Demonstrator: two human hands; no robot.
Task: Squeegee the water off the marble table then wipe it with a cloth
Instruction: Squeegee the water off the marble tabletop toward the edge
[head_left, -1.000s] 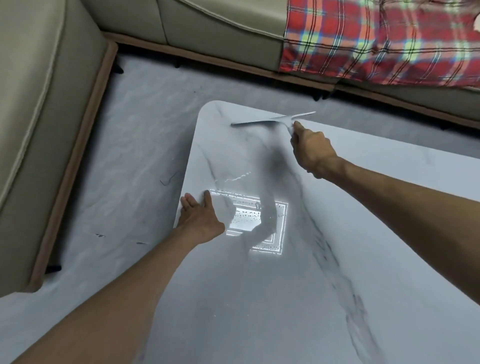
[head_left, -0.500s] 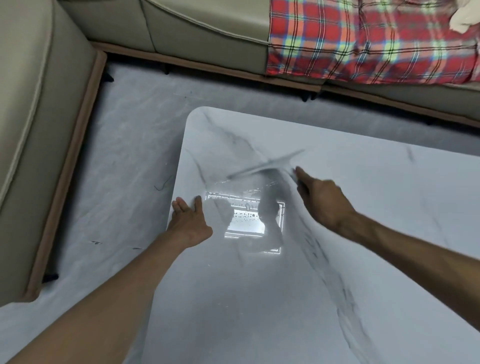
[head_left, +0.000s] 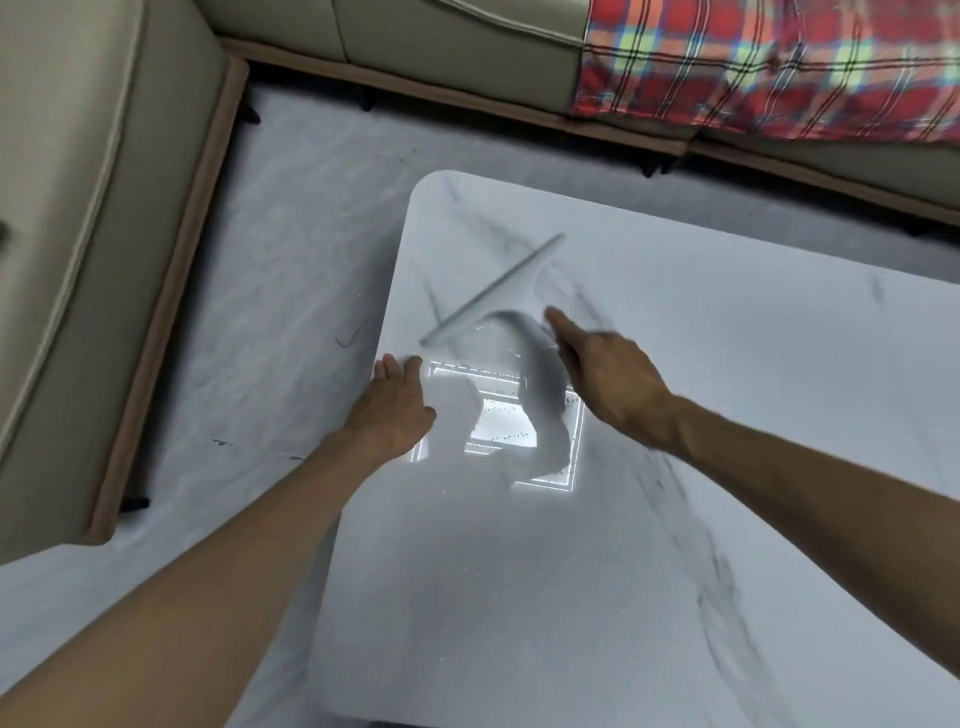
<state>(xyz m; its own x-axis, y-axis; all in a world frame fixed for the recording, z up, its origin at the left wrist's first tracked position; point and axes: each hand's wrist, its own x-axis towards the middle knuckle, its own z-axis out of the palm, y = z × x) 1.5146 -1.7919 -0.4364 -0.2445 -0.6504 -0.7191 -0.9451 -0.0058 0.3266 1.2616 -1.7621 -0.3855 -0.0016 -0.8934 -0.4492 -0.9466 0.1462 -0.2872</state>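
Observation:
A white marble table (head_left: 701, 519) with grey veins fills the lower right. My right hand (head_left: 608, 379) grips the handle of a pale squeegee (head_left: 493, 288), whose blade lies slanted on the tabletop near the far left corner, blurred by motion. My left hand (head_left: 392, 405) rests flat with fingers apart on the table's left edge, just below the blade's lower end. A ceiling light's bright reflection (head_left: 509, 421) sits between my hands. No cloth for wiping is in view.
A beige sofa (head_left: 78, 234) runs along the left and far side. A red plaid blanket (head_left: 769, 67) hangs over it at the top right. Grey marble-look floor (head_left: 260, 312) lies between sofa and table.
My right hand has pulled the squeegee from the table's far edge toward me and the left edge, and the blade has turned to a steeper slant. My left hand stays on the left edge.

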